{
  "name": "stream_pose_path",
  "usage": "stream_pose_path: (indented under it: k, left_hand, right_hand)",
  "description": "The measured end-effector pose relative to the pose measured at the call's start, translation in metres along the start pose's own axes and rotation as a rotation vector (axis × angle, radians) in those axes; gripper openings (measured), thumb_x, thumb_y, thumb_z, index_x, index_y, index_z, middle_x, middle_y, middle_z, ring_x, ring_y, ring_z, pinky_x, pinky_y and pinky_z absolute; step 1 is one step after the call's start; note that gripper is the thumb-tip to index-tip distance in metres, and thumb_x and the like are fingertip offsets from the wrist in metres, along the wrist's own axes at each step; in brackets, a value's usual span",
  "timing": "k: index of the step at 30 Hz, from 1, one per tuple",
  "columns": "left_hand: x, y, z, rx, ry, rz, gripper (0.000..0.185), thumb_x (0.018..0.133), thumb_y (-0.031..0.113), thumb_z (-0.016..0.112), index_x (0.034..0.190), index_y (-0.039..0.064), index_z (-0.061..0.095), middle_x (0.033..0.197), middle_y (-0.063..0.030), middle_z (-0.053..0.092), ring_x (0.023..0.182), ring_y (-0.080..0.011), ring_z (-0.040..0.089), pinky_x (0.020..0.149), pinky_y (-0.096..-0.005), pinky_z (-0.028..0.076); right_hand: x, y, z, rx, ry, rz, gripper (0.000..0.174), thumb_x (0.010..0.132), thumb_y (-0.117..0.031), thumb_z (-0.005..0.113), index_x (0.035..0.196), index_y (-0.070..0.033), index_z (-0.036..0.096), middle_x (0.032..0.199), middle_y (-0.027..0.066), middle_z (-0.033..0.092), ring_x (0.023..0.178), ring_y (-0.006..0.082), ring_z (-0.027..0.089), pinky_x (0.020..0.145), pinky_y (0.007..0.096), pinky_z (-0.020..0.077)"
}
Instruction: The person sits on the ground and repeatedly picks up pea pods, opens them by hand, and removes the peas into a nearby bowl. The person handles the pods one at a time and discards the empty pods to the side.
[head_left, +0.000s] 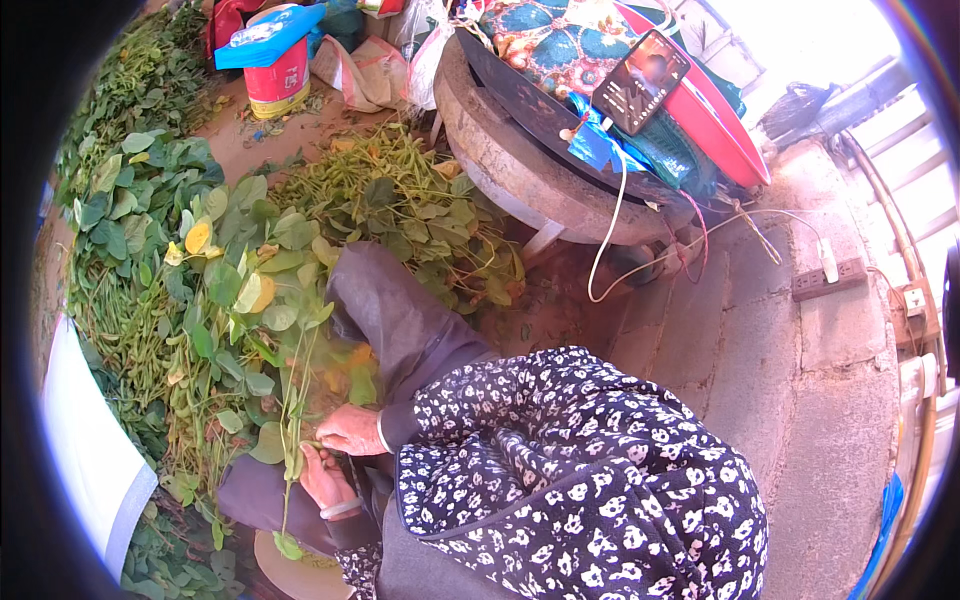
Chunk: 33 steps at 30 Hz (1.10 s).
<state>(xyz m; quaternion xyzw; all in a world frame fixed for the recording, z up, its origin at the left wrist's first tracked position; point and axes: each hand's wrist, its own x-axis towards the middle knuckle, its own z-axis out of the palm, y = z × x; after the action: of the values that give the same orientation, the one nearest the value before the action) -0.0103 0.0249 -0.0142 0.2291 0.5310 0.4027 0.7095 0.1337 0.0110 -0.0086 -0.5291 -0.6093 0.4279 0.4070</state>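
My left hand (327, 480), with a pale bangle at the wrist, grips a cut soybean plant (291, 420) by its stem, above my trousered leg. The plant stands roughly lengthwise in the view, leaves at its far end. Close against the left fingers, my right hand (351, 430) pinches a green pod (313, 445) at the stem; the fingertips partly hide it. Beneath the left forearm sits a beige basin (274, 568) with small green pieces in it, part of it covered by my sleeve. More soybean plants (172, 315) are heaped in front of my legs.
Another pile of podded plants (405, 202) lies beside my right knee, by a round stone table (510, 172). A phone (641, 82) and red basin (720, 127) rest on it. A cable runs to a power strip (829, 279). A pink bucket (277, 82) stands farther off.
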Motion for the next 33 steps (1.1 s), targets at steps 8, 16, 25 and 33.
stream_pose_path:
  k: [8,16,25,33]
  left_hand:
    - [0.010,-0.013,-0.012,0.032,-0.037,0.012,0.019,0.093,0.022,0.051,0.088,0.005,0.055,0.072,0.0020,0.050,0.063,-0.0062,0.045,0.056,-0.0195,0.038]
    - [0.012,-0.003,-0.011,-0.085,-0.086,-0.134,0.023,0.093,0.027,0.049,0.084,0.006,0.053,0.070,0.0022,0.046,0.059,-0.0052,0.039,0.051,-0.0193,0.031]
    - [0.004,0.001,-0.005,0.219,-0.206,0.020,0.021,0.089,0.016,0.056,0.106,0.002,0.057,0.094,-0.0012,0.059,0.077,-0.0071,0.054,0.066,-0.0181,0.044]
    - [0.001,0.008,-0.008,0.165,-0.022,-0.068,0.019,0.092,0.022,0.050,0.098,0.005,0.055,0.081,0.0023,0.052,0.065,-0.0047,0.043,0.052,-0.0177,0.033]
  right_hand:
    - [0.009,0.012,0.004,0.218,-0.156,0.305,0.015,0.080,-0.010,0.053,0.074,0.000,0.061,0.064,0.0117,0.062,0.048,0.0189,0.058,0.043,0.0321,0.0434]
    - [0.010,0.023,0.006,0.401,-0.158,0.424,0.017,0.082,-0.010,0.053,0.076,0.002,0.062,0.061,0.0080,0.061,0.049,0.0136,0.058,0.041,0.0281,0.0431]
    - [0.010,0.029,0.005,0.125,-0.036,0.197,0.015,0.076,-0.008,0.052,0.081,0.001,0.063,0.061,0.0143,0.060,0.052,0.0229,0.061,0.050,0.0351,0.0467]
    - [0.011,0.020,0.010,0.078,0.054,0.180,0.022,0.069,-0.020,0.065,0.069,0.002,0.059,0.062,0.0163,0.059,0.057,0.0307,0.059,0.054,0.0384,0.0448]
